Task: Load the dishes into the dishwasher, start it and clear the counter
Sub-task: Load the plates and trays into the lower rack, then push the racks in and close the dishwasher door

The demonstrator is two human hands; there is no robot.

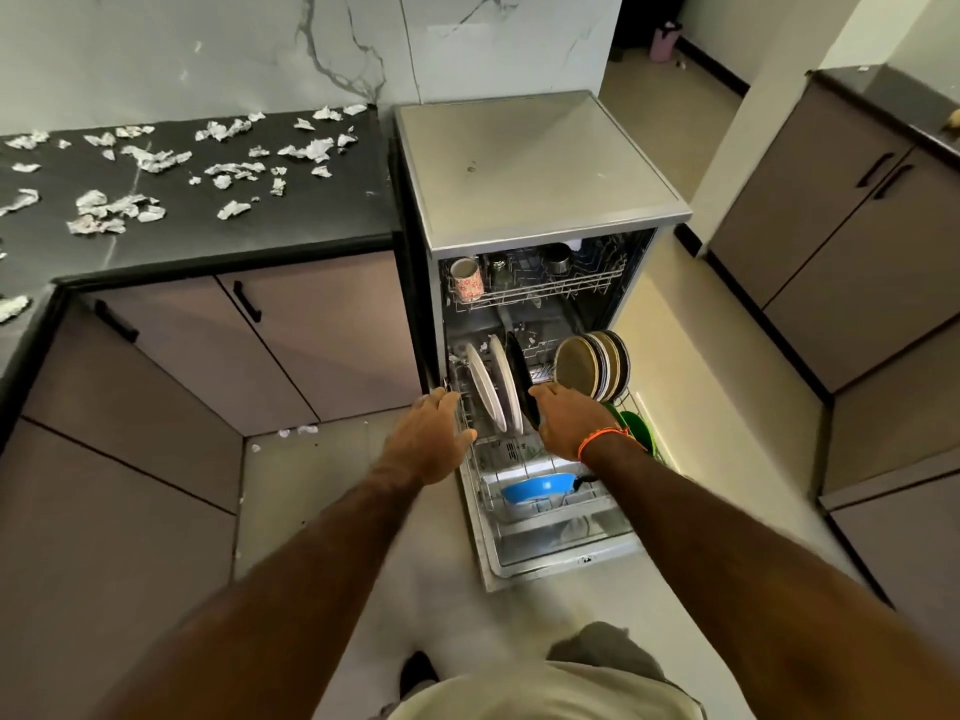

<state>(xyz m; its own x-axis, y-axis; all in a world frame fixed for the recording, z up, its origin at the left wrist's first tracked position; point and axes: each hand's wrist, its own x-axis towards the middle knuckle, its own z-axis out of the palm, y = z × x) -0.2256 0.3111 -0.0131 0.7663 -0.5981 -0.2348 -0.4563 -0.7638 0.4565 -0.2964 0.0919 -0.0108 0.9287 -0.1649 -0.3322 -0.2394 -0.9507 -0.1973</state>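
Note:
The dishwasher (535, 163) stands open with its door (561, 556) folded down and the lower rack (480, 459) pulled out. Two white plates (493, 381), a black plate (521, 379) and a stack of tan plates (592, 363) stand upright in that rack; a blue pan (540, 485) and green dishes (631, 423) lie nearer me. A patterned mug (466, 279) sits in the upper rack (540, 288). My left hand (434, 433) rests with straight fingers on the lower rack's left edge. My right hand (563, 420) reaches to the black plate; its fingertips are hidden behind it.
The black counter (291, 210) on the left is strewn with several crumpled paper scraps (117, 207); a few scraps lie on the floor (296, 431). Brown cabinets (810, 236) stand to the right across a narrow floor strip.

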